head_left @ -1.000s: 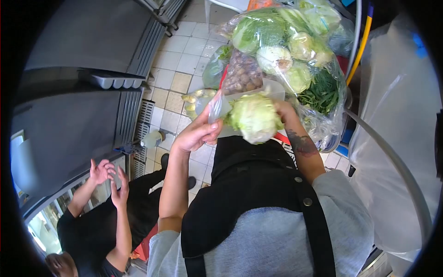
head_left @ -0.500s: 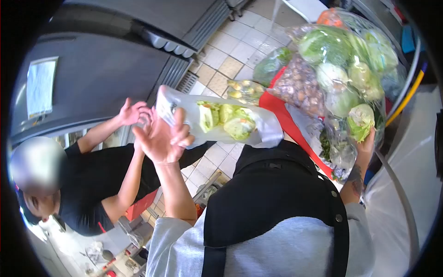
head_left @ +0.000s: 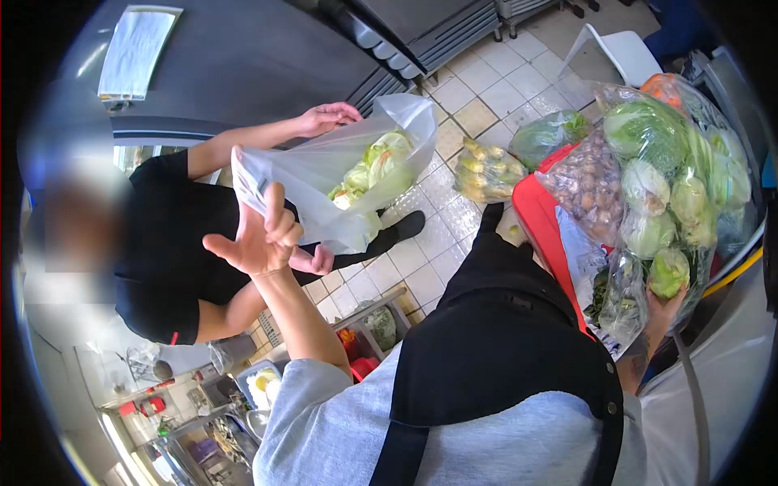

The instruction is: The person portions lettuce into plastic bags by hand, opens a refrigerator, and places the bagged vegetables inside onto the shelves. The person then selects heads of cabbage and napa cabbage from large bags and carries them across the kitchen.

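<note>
Right hand (head_left: pixel 666 304) holds lettuce (head_left: pixel 669 271) (underside hidden).

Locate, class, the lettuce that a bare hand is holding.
In the head view, the lettuce is on the right, in the person's right hand, against the lower part of the bagged vegetables.

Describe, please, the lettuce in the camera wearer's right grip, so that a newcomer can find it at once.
Look at the big heap of plastic-bagged vegetables on the picture's right side. At its lower part, find the small pale-green lettuce. Unlike its neighbours, it has the wearer's right grip at its lower end.
</note>
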`<state>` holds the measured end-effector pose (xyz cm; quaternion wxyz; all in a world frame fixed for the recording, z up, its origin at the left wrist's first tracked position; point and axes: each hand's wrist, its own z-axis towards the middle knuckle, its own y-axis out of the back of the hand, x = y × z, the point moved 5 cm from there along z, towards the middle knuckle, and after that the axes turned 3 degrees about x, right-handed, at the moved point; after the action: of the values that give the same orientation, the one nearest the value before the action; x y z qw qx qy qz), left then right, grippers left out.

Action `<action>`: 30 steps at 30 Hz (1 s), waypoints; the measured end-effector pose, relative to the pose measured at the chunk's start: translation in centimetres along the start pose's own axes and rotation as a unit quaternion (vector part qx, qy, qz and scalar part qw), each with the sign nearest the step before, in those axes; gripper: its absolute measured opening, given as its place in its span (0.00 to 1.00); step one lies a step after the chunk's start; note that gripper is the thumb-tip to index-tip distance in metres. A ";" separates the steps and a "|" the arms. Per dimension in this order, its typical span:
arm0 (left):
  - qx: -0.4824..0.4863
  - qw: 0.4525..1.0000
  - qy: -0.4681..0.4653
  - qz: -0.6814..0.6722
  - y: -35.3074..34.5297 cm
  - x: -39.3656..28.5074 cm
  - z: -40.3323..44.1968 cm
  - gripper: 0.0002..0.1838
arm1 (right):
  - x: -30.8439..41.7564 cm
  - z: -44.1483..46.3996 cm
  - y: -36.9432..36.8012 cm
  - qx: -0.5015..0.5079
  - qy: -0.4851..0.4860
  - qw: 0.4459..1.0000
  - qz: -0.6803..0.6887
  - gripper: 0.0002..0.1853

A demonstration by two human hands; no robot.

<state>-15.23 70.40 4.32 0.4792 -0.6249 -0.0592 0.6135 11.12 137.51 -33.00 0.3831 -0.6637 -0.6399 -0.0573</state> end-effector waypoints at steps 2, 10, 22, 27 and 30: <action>-0.027 0.999 -0.028 -0.029 0.6 -0.2 -0.2 0.55 | 0.0 -0.5 -0.7 -0.008 0.003 1.000 0.005 0.31; -0.095 0.962 -0.101 -0.235 1.5 1.4 -1.8 0.47 | 0.4 -0.1 1.3 0.082 0.032 0.996 -0.001 0.31; -0.189 0.972 0.066 -0.124 -3.9 11.4 -8.9 0.51 | -6.9 -10.2 -19.7 0.363 0.097 0.913 -0.160 0.33; -0.343 0.919 0.187 -0.041 -2.5 16.4 -13.7 0.38 | -15.3 -18.6 -35.1 0.494 -0.015 0.864 -0.099 0.34; -0.502 0.806 0.311 0.033 -1.1 18.6 -18.6 0.21 | -18.3 -22.5 -40.9 0.575 -0.134 0.805 -0.049 0.35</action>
<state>5.17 73.53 -12.12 0.0705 -0.9372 -0.1864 0.2861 -19.30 105.03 -9.80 0.6015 -0.2903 -0.6326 0.3921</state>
